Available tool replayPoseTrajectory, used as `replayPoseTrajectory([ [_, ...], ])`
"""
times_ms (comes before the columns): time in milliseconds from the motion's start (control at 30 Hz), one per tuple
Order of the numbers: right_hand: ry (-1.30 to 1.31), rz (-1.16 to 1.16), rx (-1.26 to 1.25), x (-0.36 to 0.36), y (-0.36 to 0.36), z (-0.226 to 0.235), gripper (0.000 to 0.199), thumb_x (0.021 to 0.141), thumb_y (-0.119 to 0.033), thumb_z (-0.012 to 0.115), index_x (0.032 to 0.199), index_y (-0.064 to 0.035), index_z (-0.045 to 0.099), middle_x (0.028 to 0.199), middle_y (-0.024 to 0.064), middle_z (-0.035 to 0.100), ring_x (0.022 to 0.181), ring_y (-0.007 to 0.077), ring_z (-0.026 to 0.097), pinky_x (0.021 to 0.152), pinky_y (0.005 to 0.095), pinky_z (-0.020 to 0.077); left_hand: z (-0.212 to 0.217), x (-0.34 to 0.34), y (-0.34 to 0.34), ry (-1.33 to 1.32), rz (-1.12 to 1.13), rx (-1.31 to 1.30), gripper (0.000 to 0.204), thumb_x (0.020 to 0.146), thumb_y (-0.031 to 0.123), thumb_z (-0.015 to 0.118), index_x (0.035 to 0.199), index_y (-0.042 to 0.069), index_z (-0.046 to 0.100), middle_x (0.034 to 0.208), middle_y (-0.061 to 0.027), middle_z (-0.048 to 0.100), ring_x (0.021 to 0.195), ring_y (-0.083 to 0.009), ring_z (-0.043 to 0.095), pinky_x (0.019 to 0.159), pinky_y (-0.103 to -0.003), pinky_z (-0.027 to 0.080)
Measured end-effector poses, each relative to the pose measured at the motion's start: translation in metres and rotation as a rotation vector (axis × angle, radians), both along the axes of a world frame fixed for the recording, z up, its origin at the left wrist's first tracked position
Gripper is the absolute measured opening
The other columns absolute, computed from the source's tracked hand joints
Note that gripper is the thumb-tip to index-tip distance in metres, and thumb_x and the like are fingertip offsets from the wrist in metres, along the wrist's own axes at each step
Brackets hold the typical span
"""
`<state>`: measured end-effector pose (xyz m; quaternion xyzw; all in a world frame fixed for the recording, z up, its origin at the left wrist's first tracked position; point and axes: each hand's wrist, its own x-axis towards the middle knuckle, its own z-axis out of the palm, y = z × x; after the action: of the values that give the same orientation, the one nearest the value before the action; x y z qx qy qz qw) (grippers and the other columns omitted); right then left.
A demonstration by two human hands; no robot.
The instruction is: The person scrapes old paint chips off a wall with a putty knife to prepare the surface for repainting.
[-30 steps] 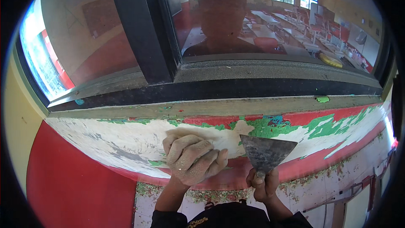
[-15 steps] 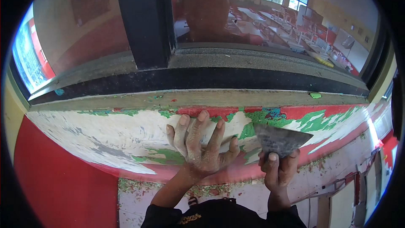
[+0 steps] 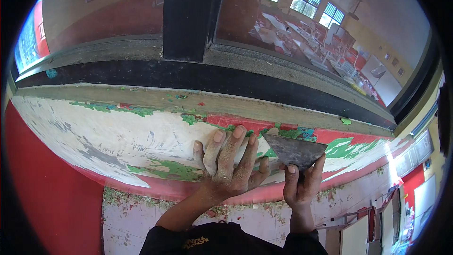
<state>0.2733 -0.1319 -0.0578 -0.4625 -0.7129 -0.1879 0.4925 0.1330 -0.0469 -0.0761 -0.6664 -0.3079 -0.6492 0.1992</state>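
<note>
Your dark shirt (image 3: 231,241) is at bottom center. Your right hand (image 3: 302,186) grips a scraper (image 3: 295,152), right of center, blade up, by the peeling green and red paint; can't tell if the blade touches. Your left hand (image 3: 231,170), center, isn't clenched: fingers spread against the wall (image 3: 160,137), fingertips near the red strip. Floor (image 3: 137,224) with flakes, lower left. Beyond the wall top, a beige ledge (image 3: 264,109), then black window frame (image 3: 186,19). Desks (image 3: 302,42) show in the glass, upper right.
</note>
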Motion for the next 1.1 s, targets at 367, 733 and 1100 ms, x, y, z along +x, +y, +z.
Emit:
replayPoseTrajectory([
  [367,-0.023,-0.002,-0.008,-0.0007,0.001,0.0038,0.064,0.08,0.008,0.055,0.133,0.0093,0.02,0.071,0.0161,0.063,0.059,0.0259,0.063,0.05,0.0337,0.0484,-0.0019,0.002,-0.0042,0.033,0.026,-0.058,0.043,0.08,0.041,0.05,0.113,0.015,0.06,0.13,-0.0107,0.043,0.128,-0.0325,0.025,0.106,-0.053,0.008],
  [733,-0.043,0.061,-0.021,0.0031,0.0018,0.0029,0.063,0.079,0.008,0.055,0.133,0.0069,0.022,0.071,0.0177,0.062,0.058,0.0262,0.063,0.05,0.034,0.0485,0.0,0.0007,-0.0022,0.021,0.033,-0.05,0.042,0.08,0.042,0.05,0.113,0.018,0.06,0.131,-0.01,0.042,0.127,-0.0318,0.027,0.105,-0.053,0.009],
  [1100,-0.002,0.118,-0.034,0.0044,0.0023,0.0033,0.064,0.08,0.008,0.054,0.135,0.0053,0.02,0.073,0.0169,0.062,0.06,0.026,0.063,0.052,0.0337,0.049,0.0002,0.0009,-0.0021,0.02,0.028,-0.021,0.042,0.081,0.043,0.051,0.111,0.016,0.06,0.128,-0.0102,0.043,0.126,-0.0319,0.028,0.106,-0.052,0.01],
])
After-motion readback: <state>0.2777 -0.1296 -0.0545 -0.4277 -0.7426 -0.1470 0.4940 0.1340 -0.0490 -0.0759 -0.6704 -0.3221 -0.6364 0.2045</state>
